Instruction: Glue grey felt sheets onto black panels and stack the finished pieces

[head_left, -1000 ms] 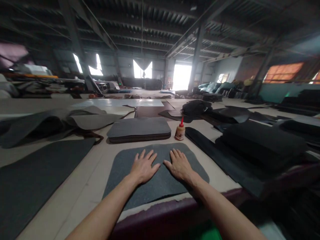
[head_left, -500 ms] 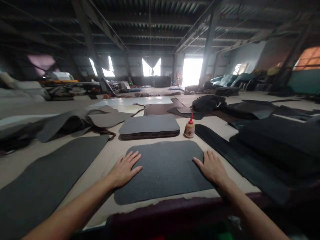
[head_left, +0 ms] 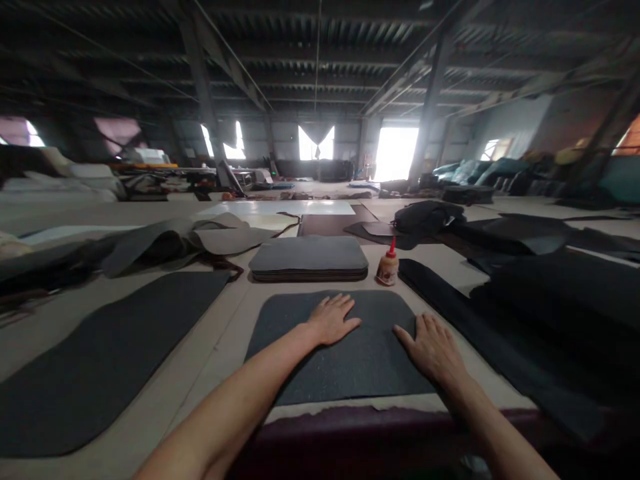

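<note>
Both hands are flat and open, palms down, gripping nothing. The left hand [head_left: 331, 321] sits on the upper middle of the dark grey mat [head_left: 370, 363], fingers spread and pointing away and to the right. The right hand [head_left: 435, 350] presses the mat's right edge, fingers pointing away; can't tell whether the outer fingers overhang onto the worktop [head_left: 225, 327]. The mat is a rounded-corner rectangle lying flat at the near edge of the worktop, directly in front of the person, with its near side just short of the dark worktop lip. Just beyond the mat is a stack of lighter grey mats [head_left: 309, 257] of the same shape, edges aligned, close to it but not touching. A glue bottle [head_left: 387, 267] with a red nozzle stands upright right of the stack, near the mat's far right corner. To the left, apart from the mat, lies a large dark sheet [head_left: 100, 360]. To the right a long dark strip [head_left: 450, 300] runs diagonally, close to the right hand. Further back are crumpled grey fabric [head_left: 175, 240] on the left, a brown sheet [head_left: 330, 223] behind the stack, and a black bag [head_left: 425, 217] behind the bottle.
</note>
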`<state>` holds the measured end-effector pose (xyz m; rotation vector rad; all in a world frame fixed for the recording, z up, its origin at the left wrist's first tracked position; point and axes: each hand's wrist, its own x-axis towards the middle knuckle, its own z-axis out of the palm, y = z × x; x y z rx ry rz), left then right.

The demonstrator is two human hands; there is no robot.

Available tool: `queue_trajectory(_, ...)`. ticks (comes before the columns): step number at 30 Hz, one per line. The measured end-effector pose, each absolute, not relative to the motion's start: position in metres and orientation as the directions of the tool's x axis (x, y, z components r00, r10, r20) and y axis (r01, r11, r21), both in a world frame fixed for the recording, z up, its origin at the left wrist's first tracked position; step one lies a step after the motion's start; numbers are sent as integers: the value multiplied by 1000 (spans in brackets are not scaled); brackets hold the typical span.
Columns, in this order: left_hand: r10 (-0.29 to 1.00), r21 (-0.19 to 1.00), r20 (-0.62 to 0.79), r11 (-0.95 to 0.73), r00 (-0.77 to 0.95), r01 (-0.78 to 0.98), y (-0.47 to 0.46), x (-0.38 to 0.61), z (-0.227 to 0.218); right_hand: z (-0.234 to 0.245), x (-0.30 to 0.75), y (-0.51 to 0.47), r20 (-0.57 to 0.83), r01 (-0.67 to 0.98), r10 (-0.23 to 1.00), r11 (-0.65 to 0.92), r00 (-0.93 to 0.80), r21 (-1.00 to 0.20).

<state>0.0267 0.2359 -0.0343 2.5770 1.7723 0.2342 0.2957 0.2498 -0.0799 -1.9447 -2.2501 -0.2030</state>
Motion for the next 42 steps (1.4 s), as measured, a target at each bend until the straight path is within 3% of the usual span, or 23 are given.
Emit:
queue_trajectory(4, 981, 88, 87, -182, 174, 979, 218, -37, -40, -76, 294, 247, 227, 986, 962, 163, -153, -28)
queue_trajectory(10, 989, -25, 105, 105, -102, 994, 175, -109, -10, -68, 295, 243, 218, 988, 968, 140, -123, -64)
queue_trajectory(13, 990, -49, 142, 24, -16, 999, 151, -83, -2, -56, 284, 229, 327, 981, 927, 193, -183, 0)
queue_trajectory(15, 986, -34, 118, -118, 121, 992, 133, -47, -5, -47, 268, 215, 385, 943, 868, 332, -312, 16)
queue_trajectory(18, 939, 39, 40, -343, 342, 938, 109, 4, -19, -43, 239, 192, 302, 822, 797, 565, -524, -65)
queue_trajectory(20, 930, 91, 25, -368, 368, 925, 99, 19, -29, -46, 227, 178, 219, 761, 762, 640, -609, -112)
queue_trajectory(29, 970, 72, -52, -232, 236, 970, 67, -47, -26, -48, 284, 164, 12, 789, 792, 609, -610, -87)
queue_trajectory(34, 942, 137, -41, -326, 334, 935, 32, -70, -31, -49, 323, 149, -115, 708, 699, 693, -706, -138)
queue_trajectory(39, 934, 134, -101, -329, 343, 935, 3, -78, -30, -59, 361, 150, -49, 638, 646, 734, -762, -233)
queue_trajectory(42, 926, 131, -92, -354, 366, 926, -6, -85, -21, -36, 372, 150, 47, 622, 667, 716, -744, -317)
